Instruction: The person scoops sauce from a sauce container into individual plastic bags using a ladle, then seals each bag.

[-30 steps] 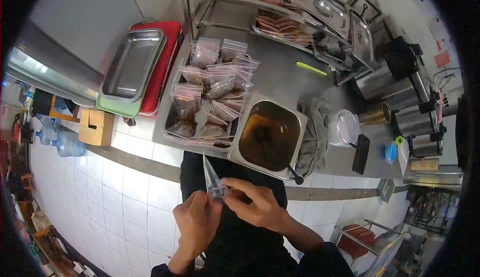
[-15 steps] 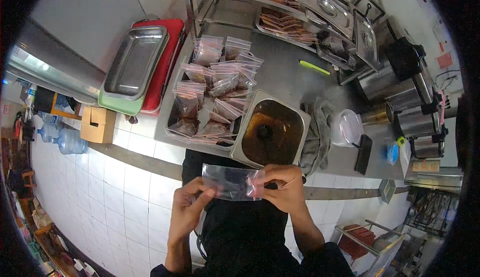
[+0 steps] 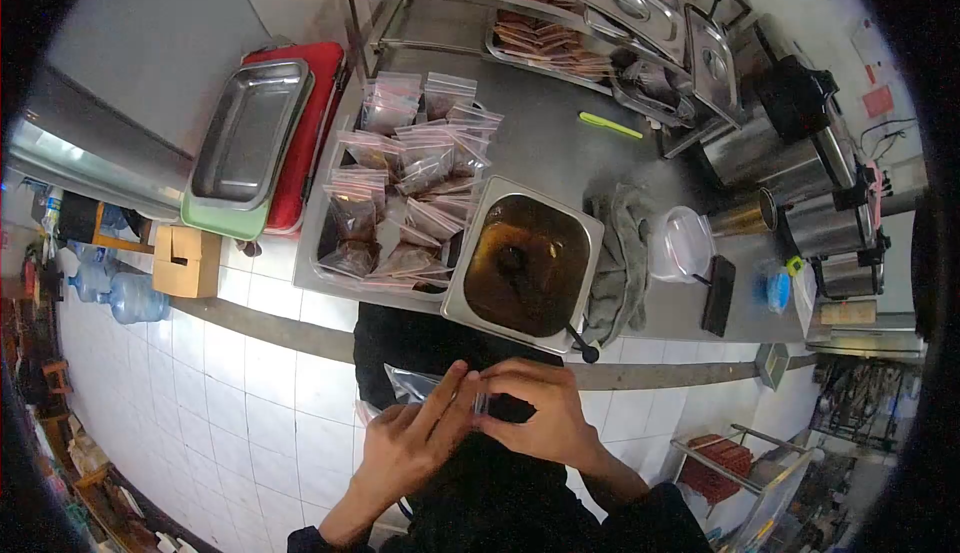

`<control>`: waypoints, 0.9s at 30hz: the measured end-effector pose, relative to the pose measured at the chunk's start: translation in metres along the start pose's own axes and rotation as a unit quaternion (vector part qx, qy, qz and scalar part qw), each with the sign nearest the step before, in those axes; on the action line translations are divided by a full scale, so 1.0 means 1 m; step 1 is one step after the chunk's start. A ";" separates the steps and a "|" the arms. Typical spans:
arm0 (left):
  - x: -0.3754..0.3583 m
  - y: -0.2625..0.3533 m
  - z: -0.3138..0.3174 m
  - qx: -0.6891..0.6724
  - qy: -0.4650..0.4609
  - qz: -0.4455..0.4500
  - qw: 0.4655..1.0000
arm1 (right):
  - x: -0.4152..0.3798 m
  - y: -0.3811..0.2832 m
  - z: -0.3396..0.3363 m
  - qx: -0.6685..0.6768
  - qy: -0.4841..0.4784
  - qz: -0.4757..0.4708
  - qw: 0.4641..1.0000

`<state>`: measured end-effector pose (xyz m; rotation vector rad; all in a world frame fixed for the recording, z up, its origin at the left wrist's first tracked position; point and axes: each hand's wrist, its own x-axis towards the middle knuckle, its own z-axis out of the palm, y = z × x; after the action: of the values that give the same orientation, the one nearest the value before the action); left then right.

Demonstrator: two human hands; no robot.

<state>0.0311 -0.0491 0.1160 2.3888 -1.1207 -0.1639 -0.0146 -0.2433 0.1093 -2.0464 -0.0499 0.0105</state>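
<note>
A clear plastic bag (image 3: pixel 410 383) is held between my two hands, in front of my dark apron. My left hand (image 3: pixel 415 438) lies partly over the bag, its fingers pointing up toward the other hand. The fingers of my right hand (image 3: pixel 540 408) pinch the bag's right end. Beyond them, a deep metal pan (image 3: pixel 452 303) holds brown liquid, with a ladle handle (image 3: pixel 582 345) at its near right corner. Left of that pan, a tray (image 3: pixel 325 275) carries several filled zip bags (image 3: pixel 430 165).
A gray cloth (image 3: pixel 620 263), a plastic tub (image 3: pixel 682 243) and a black object (image 3: pixel 717 296) lie right of the pan. Farther back are a green knife (image 3: pixel 610 125), stacked bags (image 3: pixel 550 43) and large pots (image 3: pixel 770 153). Empty metal trays (image 3: pixel 248 133) stand at left.
My left hand has moved right and up across the bag, close to my right hand, and both are slightly lower. The bag is no longer spread flat. The whole view has shifted slightly left.
</note>
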 end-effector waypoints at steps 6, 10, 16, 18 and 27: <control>-0.001 -0.005 0.013 -0.016 -0.001 0.054 0.998 | -0.014 0.007 0.000 0.030 -0.008 0.069 0.997; -0.002 -0.011 0.017 -0.033 0.018 0.062 0.997 | -0.015 0.001 0.002 0.053 0.003 0.091 0.994; 0.009 -0.026 0.028 -0.338 0.094 -0.158 0.923 | -0.018 -0.007 -0.025 -0.250 0.244 0.011 0.937; 0.017 -0.035 0.045 -0.486 0.097 -0.206 0.844 | -0.016 0.010 -0.044 -0.322 0.225 0.052 0.918; 0.071 -0.003 0.050 -0.588 0.118 -0.259 0.757 | -0.015 0.044 -0.062 -0.345 0.116 0.151 0.919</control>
<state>0.0645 -0.1202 0.0785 1.3885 -0.0449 -0.5446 -0.0266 -0.3186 0.0984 -2.7272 0.4743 -0.0663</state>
